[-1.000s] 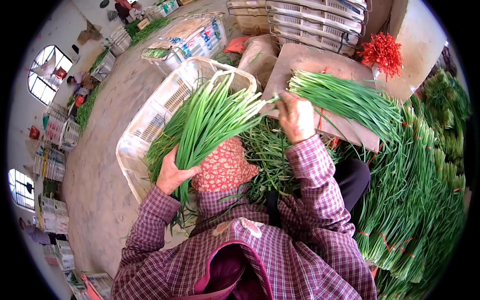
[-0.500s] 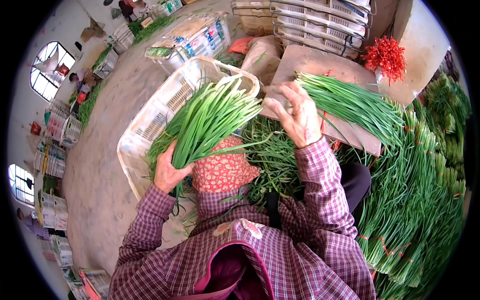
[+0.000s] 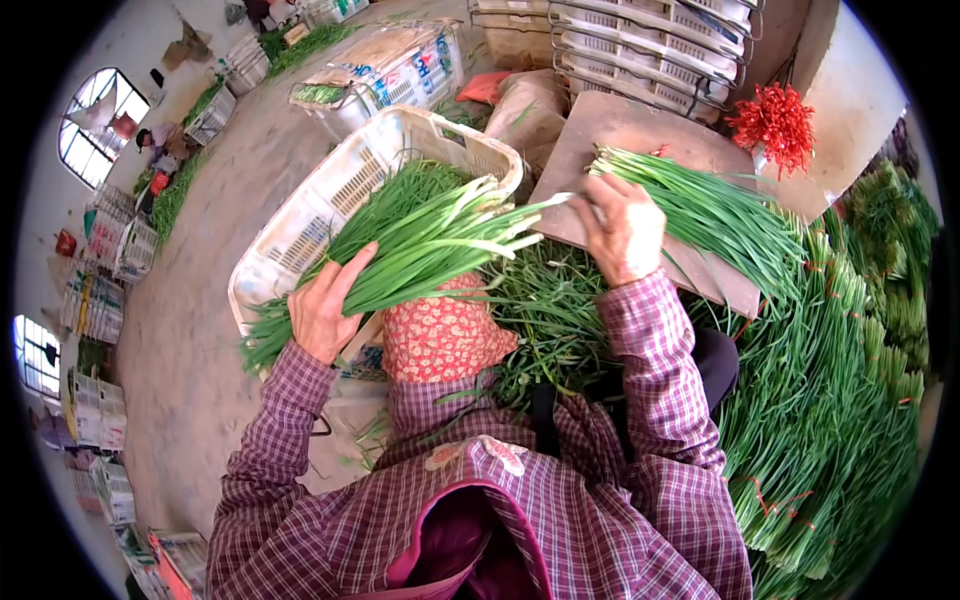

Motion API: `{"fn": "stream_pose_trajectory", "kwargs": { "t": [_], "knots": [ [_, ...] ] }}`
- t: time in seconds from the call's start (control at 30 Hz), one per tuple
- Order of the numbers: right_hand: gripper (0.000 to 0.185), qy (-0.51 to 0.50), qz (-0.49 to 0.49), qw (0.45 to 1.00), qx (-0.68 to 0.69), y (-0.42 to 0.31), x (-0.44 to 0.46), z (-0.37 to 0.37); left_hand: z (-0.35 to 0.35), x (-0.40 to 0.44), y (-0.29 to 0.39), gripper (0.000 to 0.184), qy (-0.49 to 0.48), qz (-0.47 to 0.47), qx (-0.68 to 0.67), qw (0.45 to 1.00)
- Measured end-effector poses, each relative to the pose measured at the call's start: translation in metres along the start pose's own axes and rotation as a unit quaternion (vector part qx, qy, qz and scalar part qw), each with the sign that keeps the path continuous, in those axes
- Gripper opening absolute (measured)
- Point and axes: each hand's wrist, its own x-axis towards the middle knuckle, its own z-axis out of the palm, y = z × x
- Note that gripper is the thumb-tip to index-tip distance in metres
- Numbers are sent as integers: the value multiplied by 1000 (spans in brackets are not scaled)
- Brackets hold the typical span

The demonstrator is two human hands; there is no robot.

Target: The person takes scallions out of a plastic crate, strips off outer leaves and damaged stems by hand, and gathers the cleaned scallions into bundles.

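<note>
My left hand (image 3: 328,306) is wrapped round a loose bunch of garlic chives (image 3: 425,245), its pale stem ends pointing right and its green leaves trailing left over the basket. At the right of the bunch, my right hand (image 3: 626,232) is closed in a pinch on a pale garlic chive end (image 3: 552,202) sticking out past the others. The fingertips are partly hidden. Just beyond that hand, a second pile of garlic chives (image 3: 690,215) lies on a brown board (image 3: 600,125). Below the held bunch is a white plastic basket (image 3: 262,262) with more greens inside.
Loose chive leaves (image 3: 550,310) cover my lap beside a red flowered cloth (image 3: 440,335). Tied chive bundles (image 3: 820,420) are heaped at right. Red ties (image 3: 775,125) hang by stacked crates (image 3: 650,50). A person (image 3: 160,140) is far left among more crates.
The bunch in my left hand has tipped from steep to flatter, with its stem ends lower and further right. My right hand has closed from loosely spread fingers into a pinch at a stem end.
</note>
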Motion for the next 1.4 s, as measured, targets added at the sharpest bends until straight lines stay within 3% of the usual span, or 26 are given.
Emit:
{"fn": "stream_pose_trajectory", "kwargs": {
  "t": [0.13, 0.2, 0.27, 0.4, 0.5, 0.57, 0.6, 0.67, 0.8, 0.87, 0.9, 0.97, 1.03, 1.07, 1.13, 1.2, 1.27, 1.4],
  "knots": [
    [16, -2, 117, 992, -38, 54, -31, -11, 12, -13, -18, 84, 3, 37, 50, 998],
    [17, -146, 190, 961, -141, 71, -46, -20, 14, -24, -25, 89, -9, 33, 64, 997],
    [20, -304, 275, 884, -224, 84, -50, -22, 17, -27, -26, 90, -7, 62, 76, 995],
    [24, -222, 165, 942, -193, 76, -57, -13, 26, -29, -27, 90, 3, 64, 75, 995],
    [16, -139, 108, 984, 42, 37, -37, 6, 27, -30, -28, 81, 24, 90, 75, 993],
    [23, -164, 87, 971, 153, 14, -29, 25, 26, -30, -28, 78, 23, 93, 77, 992],
    [25, -114, 13, 983, 141, 5, -25, 36, 26, -29, -27, 76, 24, 93, 79, 992],
    [28, -169, 40, 965, 197, -13, -17, 37, 27, -29, -28, 75, 28, 97, 79, 992],
    [29, -203, 18, 960, 190, -17, -14, 48, 26, -29, -28, 73, 29, 101, 74, 992],
    [26, -180, -12, 978, 105, -12, -18, 48, 27, -30, -30, 74, 27, 103, 79, 991],
    [21, -171, 18, 983, 62, -6, -22, 51, 28, -32, -32, 74, 25, 105, 84, 991],
    [13, -71, 16, 997, -32, 23, -29, 48, 28, -32, -31, 74, 25, 101, 75, 992],
    [8, -103, 83, 981, -141, 47, -34, 33, 29, -33, -32, 75, 26, 98, 68, 992],
    [8, -111, 46, 975, -185, 53, -38, 22, 30, -34, -34, 75, 25, 97, 76, 992],
    [15, -196, 158, 965, -74, 51, -48, 20, 34, -36, -35, 76, 23, 99, 79, 992],
    [26, -196, 141, 965, 99, 28, -49, 18, 34, -34, -32, 78, 40, 100, 73, 992],
    [38, -249, 147, 926, 242, 14, -51, 31, 31, -34, -31, 79, 35, 98, 72, 992],
    [45, -325, 239, 844, 353, -8, -51, 54, 30, -33, -29, 79, 26, 98, 74, 992]
  ]
}}
